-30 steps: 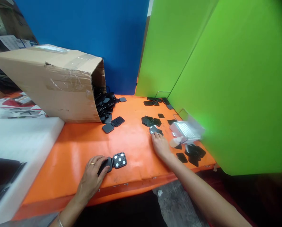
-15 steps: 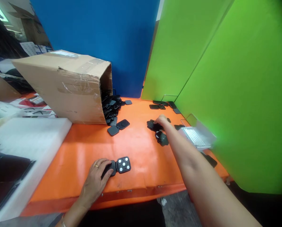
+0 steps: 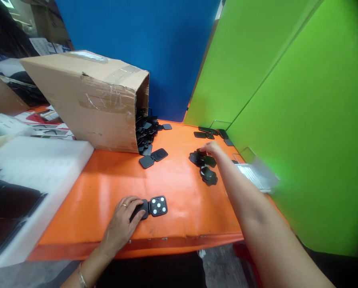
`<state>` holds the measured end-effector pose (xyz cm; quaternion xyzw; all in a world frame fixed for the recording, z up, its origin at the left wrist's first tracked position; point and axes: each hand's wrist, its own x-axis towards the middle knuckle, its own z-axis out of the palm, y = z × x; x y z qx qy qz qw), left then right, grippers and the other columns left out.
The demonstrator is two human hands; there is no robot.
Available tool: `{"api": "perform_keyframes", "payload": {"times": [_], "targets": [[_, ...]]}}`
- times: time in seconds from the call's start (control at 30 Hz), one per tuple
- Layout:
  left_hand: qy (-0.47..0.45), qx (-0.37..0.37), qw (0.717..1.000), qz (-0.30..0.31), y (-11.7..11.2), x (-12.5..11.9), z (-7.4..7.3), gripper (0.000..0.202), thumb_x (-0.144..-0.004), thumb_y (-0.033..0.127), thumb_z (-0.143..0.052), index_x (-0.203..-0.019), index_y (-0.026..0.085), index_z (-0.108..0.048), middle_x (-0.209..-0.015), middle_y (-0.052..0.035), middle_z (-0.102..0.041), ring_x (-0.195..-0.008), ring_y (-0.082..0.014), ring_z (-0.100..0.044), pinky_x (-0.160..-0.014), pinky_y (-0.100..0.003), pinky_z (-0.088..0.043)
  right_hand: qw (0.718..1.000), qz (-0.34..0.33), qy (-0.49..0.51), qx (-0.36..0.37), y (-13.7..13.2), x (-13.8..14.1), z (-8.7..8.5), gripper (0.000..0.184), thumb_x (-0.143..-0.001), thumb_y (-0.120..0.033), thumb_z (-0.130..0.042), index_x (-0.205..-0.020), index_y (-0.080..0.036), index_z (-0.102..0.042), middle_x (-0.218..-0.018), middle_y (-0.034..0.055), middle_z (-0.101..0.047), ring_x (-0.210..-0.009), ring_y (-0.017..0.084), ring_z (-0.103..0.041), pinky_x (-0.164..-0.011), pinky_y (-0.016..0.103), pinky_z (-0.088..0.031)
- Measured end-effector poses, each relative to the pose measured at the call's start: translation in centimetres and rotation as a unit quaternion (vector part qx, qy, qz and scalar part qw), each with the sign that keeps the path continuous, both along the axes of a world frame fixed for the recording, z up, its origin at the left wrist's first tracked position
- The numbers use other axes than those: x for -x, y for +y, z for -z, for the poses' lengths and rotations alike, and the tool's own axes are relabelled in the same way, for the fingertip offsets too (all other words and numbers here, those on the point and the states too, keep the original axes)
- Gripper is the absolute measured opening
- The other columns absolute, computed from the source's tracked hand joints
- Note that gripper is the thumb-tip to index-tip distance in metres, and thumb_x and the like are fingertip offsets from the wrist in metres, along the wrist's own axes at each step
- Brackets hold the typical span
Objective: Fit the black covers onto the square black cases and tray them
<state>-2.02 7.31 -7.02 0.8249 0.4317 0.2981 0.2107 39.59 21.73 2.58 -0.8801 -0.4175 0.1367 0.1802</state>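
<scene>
My left hand (image 3: 125,216) rests near the front edge of the table, fingers closed around one half of a black hinged plate (image 3: 155,206). The plate lies opened flat, and its other half shows several white round dots. Farther off to the right, my right hand (image 3: 211,148) reaches to a loose pile of thin black scalloped pieces (image 3: 197,159). Its fingertips are pinched on a dark piece at the top of that pile; the fingers partly hide it. A second small pile of scalloped pieces (image 3: 209,177) lies just nearer.
A cardboard box (image 3: 107,108) on its side spills black pieces (image 3: 147,130) onto the orange table (image 3: 179,200). Another hinged plate (image 3: 147,161) lies before it. White foam (image 3: 68,160) stands left, a clear tray (image 3: 255,176) right. Blue and green panels (image 3: 287,100) border the table.
My right hand has lifted slightly and drawn its fingers over the scalloped pile, whose pieces have shifted. The left hand keeps its hold on the hinged plate. The whole view has turned slightly.
</scene>
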Motion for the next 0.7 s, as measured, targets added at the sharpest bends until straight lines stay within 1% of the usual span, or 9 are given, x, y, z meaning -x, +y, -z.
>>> {"api": "perform_keyframes", "payload": {"times": [0.07, 0.13, 0.2, 0.3, 0.37, 0.47, 0.5, 0.57, 0.7], "targets": [[0.000, 0.001, 1.000, 0.002, 0.0, 0.0, -0.1, 0.023, -0.095, 0.036, -0.047, -0.109, 0.023, -0.060, -0.112, -0.0081, -0.059, -0.109, -0.0249, -0.054, -0.098, -0.046, -0.046, 0.998, 0.006, 0.048, -0.032, -0.7, 0.2, -0.3, 0.008, -0.080, -0.017, -0.069, -0.078, -0.011, -0.063, -0.069, 0.0016, -0.063, -0.062, 0.012, -0.059, -0.057, 0.023, -0.049], [0.001, 0.003, 1.000, 0.005, -0.1, -0.1, -0.2, 0.023, -0.095, 0.035, -0.048, -0.110, 0.023, -0.059, -0.113, -0.0081, -0.058, -0.109, -0.0245, -0.053, -0.098, -0.045, -0.045, 0.993, 0.010, 0.089, -0.080, -1.9, 0.6, -0.7, 0.005, -0.077, -0.011, -0.067, -0.075, -0.010, -0.063, -0.065, 0.0026, -0.062, -0.062, 0.013, -0.058, -0.055, 0.022, -0.046], [0.002, 0.005, 1.000, 0.010, -0.2, -0.1, -0.5, 0.023, -0.094, 0.033, -0.049, -0.112, 0.022, -0.057, -0.113, -0.0081, -0.058, -0.109, -0.0241, -0.052, -0.099, -0.045, -0.043, 0.984, 0.005, 0.135, -0.119, -3.7, 1.6, -0.9, 0.005, -0.077, -0.011, -0.065, -0.082, -0.010, -0.064, -0.069, 0.0034, -0.063, -0.063, 0.013, -0.059, -0.054, 0.021, -0.046], [0.007, 0.003, 1.000, 0.021, -0.2, -0.3, -1.0, 0.025, -0.093, 0.032, -0.053, -0.115, 0.020, -0.055, -0.113, -0.0083, -0.057, -0.109, -0.0236, -0.051, -0.100, -0.043, -0.041, 0.966, -0.012, 0.221, -0.134, -7.2, 3.7, -0.5, 0.020, -0.078, -0.011, -0.064, -0.098, -0.012, -0.064, -0.073, 0.0036, -0.065, -0.062, 0.012, -0.061, -0.056, 0.022, -0.050], [0.020, 0.000, 0.999, 0.026, -0.2, -0.4, -1.2, 0.031, -0.091, 0.033, -0.056, -0.118, 0.019, -0.054, -0.115, -0.0088, -0.056, -0.109, -0.0238, -0.050, -0.100, -0.043, -0.040, 0.939, -0.021, 0.317, -0.129, -9.8, 5.3, 0.2, 0.028, -0.075, -0.009, -0.065, -0.103, -0.014, -0.063, -0.074, 0.0037, -0.067, -0.060, 0.013, -0.063, -0.058, 0.024, -0.053], [0.060, 0.005, 0.998, 0.030, -0.1, -0.6, -1.6, 0.042, -0.086, 0.037, -0.061, -0.123, 0.018, -0.053, -0.117, -0.0097, -0.053, -0.111, -0.0259, -0.048, -0.100, -0.043, -0.039, 0.876, -0.028, 0.466, -0.120, -13.7, 7.4, 1.8, 0.031, -0.069, -0.008, -0.069, -0.099, -0.014, -0.065, -0.073, 0.0046, -0.068, -0.059, 0.014, -0.065, -0.060, 0.026, -0.055], [0.076, 0.011, 0.997, 0.029, -0.1, -0.7, -1.8, 0.044, -0.084, 0.038, -0.063, -0.123, 0.019, -0.053, -0.118, -0.0099, -0.052, -0.111, -0.0269, -0.047, -0.099, -0.044, -0.039, 0.865, -0.031, 0.486, -0.116, -14.9, 8.0, 2.4, 0.030, -0.068, -0.009, -0.070, -0.097, -0.014, -0.066, -0.072, 0.0046, -0.069, -0.058, 0.014, -0.064, -0.059, 0.027, -0.055], [0.102, 0.029, 0.994, 0.026, 0.1, -1.0, -2.2, 0.045, -0.081, 0.041, -0.065, -0.120, 0.019, -0.055, -0.117, -0.0101, -0.051, -0.111, -0.0284, -0.045, -0.097, -0.045, -0.039, 0.876, -0.047, 0.468, -0.104, -16.9, 9.0, 3.5, 0.026, -0.069, -0.012, -0.069, -0.094, -0.015, -0.066, -0.071, 0.0042, -0.069, -0.055, 0.015, -0.063, -0.057, 0.028, -0.055], [0.137, 0.070, 0.988, 0.017, 0.7, -1.8, -3.4, 0.043, -0.074, 0.040, -0.070, -0.108, 0.018, -0.057, -0.109, -0.0090, -0.051, -0.105, -0.0284, -0.045, -0.092, -0.043, -0.040, 0.936, -0.123, 0.314, -0.103, -19.6, 10.4, 4.8, 0.017, -0.072, -0.015, -0.063, -0.087, -0.016, -0.069, -0.079, 0.0053, -0.072, -0.071, 0.020, -0.067, -0.069, 0.034, -0.054]]}}
